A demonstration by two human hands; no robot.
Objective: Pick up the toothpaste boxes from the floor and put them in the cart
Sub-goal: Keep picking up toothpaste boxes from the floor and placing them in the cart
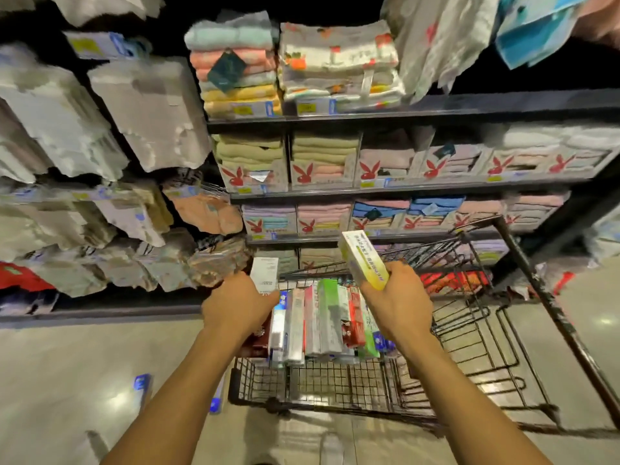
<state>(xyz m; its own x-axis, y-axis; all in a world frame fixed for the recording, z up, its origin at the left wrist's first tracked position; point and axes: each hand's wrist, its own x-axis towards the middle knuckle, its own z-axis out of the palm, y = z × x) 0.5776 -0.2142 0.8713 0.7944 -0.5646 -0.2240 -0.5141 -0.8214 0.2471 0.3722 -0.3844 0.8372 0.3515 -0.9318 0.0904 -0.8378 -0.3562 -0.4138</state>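
A black wire cart (335, 384) stands before me with several toothpaste boxes (322, 320) packed side by side in its basket. My right hand (399, 303) grips a yellow-and-white toothpaste box (364, 260) above the cart, tilted up and to the left. My left hand (235, 303) holds a white toothpaste box (265, 275) upright at the cart's left edge. On the floor left of the cart lie a blue toothpaste box (142, 385) and another blue-ended toothpaste box (218, 397) close to the cart's side.
Shelves of folded towels (322, 156) rise right behind the cart. Hanging packaged textiles (100, 129) fill the left side. The cart's long handle frame (550, 303) slants down the right. Beige tiled floor (67, 380) spreads to the left and front.
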